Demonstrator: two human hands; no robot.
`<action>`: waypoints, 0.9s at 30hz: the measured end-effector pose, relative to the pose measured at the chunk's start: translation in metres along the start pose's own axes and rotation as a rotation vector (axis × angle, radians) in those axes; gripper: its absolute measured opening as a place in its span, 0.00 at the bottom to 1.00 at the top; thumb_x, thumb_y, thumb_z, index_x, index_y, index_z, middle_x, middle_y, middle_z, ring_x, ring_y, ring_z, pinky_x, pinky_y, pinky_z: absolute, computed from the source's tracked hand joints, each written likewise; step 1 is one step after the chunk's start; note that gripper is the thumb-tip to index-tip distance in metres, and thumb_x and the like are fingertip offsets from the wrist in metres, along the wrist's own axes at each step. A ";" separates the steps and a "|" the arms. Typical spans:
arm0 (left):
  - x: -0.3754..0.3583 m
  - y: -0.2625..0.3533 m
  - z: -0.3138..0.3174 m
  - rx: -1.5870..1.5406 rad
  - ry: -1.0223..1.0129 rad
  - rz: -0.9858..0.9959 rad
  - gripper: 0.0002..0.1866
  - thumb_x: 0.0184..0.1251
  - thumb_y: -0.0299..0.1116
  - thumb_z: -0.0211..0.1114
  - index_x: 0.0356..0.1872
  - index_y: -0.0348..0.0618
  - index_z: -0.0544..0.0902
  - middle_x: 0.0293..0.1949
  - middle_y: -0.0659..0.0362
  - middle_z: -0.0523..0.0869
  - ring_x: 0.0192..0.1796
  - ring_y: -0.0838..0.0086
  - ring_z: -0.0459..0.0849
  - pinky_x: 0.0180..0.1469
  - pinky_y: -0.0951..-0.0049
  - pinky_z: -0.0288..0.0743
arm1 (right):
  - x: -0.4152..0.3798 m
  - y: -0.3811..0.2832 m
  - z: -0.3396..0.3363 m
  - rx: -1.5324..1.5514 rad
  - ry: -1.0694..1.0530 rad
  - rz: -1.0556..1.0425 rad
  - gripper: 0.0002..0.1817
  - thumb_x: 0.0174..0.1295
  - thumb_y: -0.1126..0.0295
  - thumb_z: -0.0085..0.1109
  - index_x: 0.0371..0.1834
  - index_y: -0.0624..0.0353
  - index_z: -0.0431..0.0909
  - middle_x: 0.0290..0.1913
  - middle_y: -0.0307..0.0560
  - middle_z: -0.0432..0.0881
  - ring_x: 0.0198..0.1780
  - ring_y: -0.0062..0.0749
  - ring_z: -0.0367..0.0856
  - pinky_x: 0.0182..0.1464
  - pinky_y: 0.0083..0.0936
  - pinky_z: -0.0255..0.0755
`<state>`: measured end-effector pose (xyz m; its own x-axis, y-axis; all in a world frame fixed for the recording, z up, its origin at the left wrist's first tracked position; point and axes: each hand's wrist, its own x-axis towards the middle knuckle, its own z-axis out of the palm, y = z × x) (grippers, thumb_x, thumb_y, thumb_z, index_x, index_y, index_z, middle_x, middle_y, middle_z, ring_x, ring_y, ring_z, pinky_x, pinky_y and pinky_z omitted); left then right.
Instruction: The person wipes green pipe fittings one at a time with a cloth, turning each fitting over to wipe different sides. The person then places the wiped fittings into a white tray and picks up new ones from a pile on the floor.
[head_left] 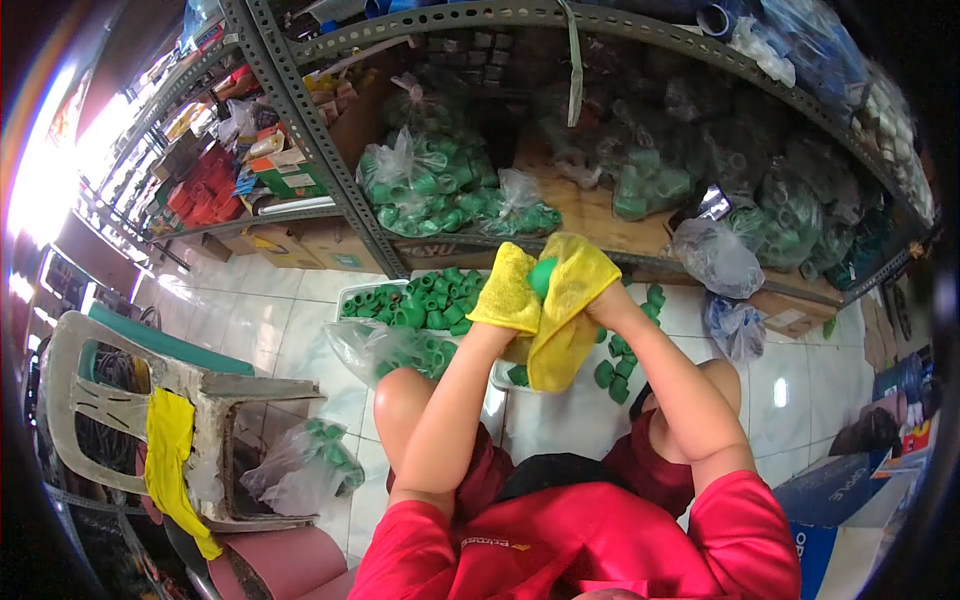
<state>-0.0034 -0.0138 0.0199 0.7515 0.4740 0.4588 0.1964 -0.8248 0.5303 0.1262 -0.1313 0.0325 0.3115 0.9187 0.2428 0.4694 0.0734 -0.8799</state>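
A green pipe fitting (541, 277) is held between my two hands, partly wrapped in yellow cloth. My left hand (506, 298) is covered by a fuzzy yellow cloth or mitt and closes on the fitting's left side. From the right, my right hand (602, 302) grips a thinner yellow cloth (562, 345) that wraps the fitting and hangs down below it. The fingers of both hands are hidden under the fabric. Beneath the hanging cloth, a white container (502, 378) with green fittings shows in part.
A white tray of green fittings (425, 300) and an open plastic bag (375, 350) lie left of my hands. Loose fittings (615, 370) lie at right. Ahead, a metal shelf (335, 165) holds bagged fittings (420, 180). A worn plastic chair (215, 400) stands left.
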 end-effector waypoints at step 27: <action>-0.015 0.003 0.024 -0.074 -0.284 -0.026 0.22 0.58 0.44 0.51 0.50 0.44 0.74 0.48 0.53 0.78 0.53 0.64 0.74 0.56 0.68 0.64 | 0.008 -0.008 -0.003 0.501 -0.049 0.588 0.18 0.62 0.62 0.46 0.50 0.62 0.71 0.46 0.44 0.75 0.45 0.26 0.74 0.48 0.23 0.67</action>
<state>0.0010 -0.0308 -0.0030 0.8951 0.3806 0.2324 0.1792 -0.7841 0.5942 0.1273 -0.1256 0.0421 0.3511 0.8765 -0.3295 -0.1951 -0.2757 -0.9412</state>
